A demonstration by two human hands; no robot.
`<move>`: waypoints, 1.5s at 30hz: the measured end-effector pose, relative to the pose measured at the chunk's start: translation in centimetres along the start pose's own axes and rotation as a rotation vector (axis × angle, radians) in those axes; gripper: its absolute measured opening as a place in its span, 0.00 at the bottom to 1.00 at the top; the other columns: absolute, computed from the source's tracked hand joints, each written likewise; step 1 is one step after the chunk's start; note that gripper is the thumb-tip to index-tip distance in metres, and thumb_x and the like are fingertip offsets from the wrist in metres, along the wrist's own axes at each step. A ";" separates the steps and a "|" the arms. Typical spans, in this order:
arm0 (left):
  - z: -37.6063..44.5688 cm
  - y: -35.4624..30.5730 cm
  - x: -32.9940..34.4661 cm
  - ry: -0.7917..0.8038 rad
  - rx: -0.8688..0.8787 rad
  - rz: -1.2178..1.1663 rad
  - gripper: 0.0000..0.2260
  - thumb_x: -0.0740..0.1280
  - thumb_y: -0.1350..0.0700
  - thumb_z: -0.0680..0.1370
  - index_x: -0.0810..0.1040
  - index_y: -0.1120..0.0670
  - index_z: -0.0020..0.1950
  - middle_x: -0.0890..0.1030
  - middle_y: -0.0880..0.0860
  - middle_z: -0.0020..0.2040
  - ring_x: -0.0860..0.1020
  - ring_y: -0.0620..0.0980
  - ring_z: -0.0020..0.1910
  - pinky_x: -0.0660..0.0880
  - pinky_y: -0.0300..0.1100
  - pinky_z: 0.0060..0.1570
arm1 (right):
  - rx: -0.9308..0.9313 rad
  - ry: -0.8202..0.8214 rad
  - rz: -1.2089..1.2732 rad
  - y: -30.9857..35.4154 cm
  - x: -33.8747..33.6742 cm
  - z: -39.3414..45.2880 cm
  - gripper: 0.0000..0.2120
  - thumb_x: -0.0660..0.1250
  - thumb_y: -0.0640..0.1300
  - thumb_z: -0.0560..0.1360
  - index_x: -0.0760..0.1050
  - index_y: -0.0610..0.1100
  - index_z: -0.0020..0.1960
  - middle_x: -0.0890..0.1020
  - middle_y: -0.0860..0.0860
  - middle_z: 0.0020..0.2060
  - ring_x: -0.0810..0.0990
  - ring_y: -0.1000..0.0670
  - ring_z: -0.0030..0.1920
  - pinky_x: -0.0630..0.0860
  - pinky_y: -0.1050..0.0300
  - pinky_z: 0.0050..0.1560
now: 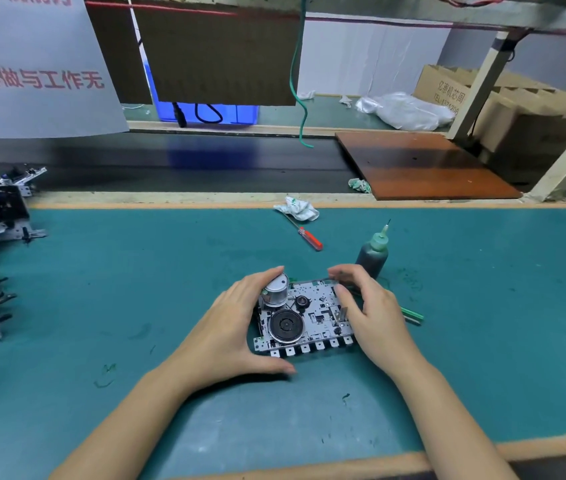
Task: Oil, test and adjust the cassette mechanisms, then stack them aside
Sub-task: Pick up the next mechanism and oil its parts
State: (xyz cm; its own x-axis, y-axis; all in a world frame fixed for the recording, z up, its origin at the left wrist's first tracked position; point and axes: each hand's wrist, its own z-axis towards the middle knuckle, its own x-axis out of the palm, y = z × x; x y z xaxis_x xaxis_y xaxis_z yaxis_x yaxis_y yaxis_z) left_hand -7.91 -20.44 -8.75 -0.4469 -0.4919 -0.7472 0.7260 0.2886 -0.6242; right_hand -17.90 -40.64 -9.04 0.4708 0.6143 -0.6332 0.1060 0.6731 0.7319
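Testing step, by appearance: at frame centre on the worktop [136, 271], left hand [236, 327] and right hand [371, 313] grip the cassette mechanism [304, 318] with curled fingers; stacking likely follows.

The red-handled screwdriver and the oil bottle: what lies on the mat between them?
Nothing: in the head view, only bare green mat separates the screwdriver and the oil bottle.
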 end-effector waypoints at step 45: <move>0.1 0.2 -0.2 -0.026 0.008 -0.018 0.44 0.74 0.35 0.60 0.53 0.33 0.70 0.61 0.29 0.68 0.63 0.33 0.67 0.63 0.40 0.67 | -0.297 0.651 -0.535 2.8 -3.0 1.9 0.62 0.75 0.67 0.57 0.40 0.54 0.77 0.47 0.60 0.76 0.43 0.63 0.73 0.33 0.79 0.61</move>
State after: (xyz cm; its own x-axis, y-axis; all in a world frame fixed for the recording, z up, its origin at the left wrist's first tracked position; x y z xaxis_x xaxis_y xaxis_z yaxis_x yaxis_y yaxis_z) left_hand -7.60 -20.39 -8.69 -0.4464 -0.5180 -0.7296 0.7223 0.2728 -0.6355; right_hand -17.37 -41.37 -4.62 -0.1766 0.2388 -0.9549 -0.1053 0.9600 0.2595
